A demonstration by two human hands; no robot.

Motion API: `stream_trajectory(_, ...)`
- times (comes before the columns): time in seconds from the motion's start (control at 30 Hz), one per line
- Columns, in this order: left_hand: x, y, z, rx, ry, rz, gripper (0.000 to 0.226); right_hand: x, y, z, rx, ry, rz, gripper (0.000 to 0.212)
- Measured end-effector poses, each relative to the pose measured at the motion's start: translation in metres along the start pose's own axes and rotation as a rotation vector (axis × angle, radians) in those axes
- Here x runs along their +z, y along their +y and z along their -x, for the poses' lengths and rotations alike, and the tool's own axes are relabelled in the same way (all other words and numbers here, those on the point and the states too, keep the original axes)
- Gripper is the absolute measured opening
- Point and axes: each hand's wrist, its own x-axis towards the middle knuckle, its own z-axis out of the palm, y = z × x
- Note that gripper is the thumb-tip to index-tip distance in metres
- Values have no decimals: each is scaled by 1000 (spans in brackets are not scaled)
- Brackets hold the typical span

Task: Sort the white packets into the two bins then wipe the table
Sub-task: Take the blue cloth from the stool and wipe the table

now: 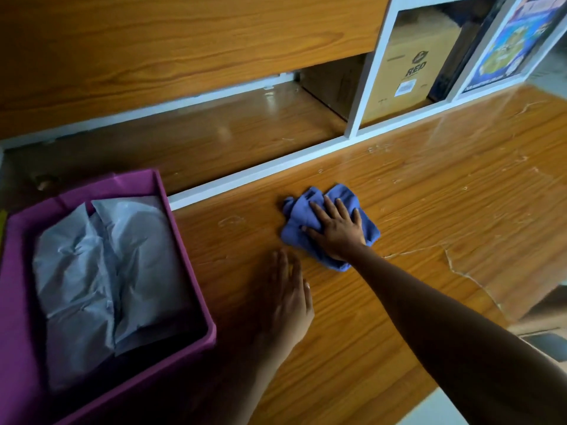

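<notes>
My right hand presses flat, fingers spread, on a crumpled blue cloth lying on the wooden table near its back edge. My left hand rests flat on the table, fingers straight, just in front and left of the cloth, holding nothing. A purple bin stands at the left of the table with white packets lying inside it. Only this one bin is in view.
A white-edged shelf unit runs along the back of the table. Its compartments hold a brown cardboard box and a colourful boxed item. Scratches and wet streaks mark the table at the right.
</notes>
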Motion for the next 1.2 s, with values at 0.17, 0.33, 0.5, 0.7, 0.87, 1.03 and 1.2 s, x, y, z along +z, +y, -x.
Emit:
stream_trajectory(0.17, -22, 21, -34, -41, 91, -16, 60, -17, 115, 41, 206, 36, 15, 74)
stream_trajectory(0.33, -14, 82, -60, 24, 32, -168, 70, -36, 208, 95, 340, 38, -18, 74)
stream_trajectory(0.5, 11, 166, -75, 57, -36, -167, 73, -46, 275, 126, 331, 18, -31, 75)
stream_trajectory(0.7, 48, 257, -104, 117, -61, -145, 75, -58, 336, 144, 274, 3, -44, 75)
stream_trajectory(0.87, 73, 307, -128, 163, -76, -129, 65, -63, 373, 138, 245, -11, -54, 75)
stream_trajectory(1.03, 94, 343, -159, 208, -78, -109, 60, -70, 422, 124, 276, 18, -70, 74)
stream_trajectory(1.2, 116, 391, -205, 271, -84, -101, 60, -82, 471, 101, 306, 26, -65, 71)
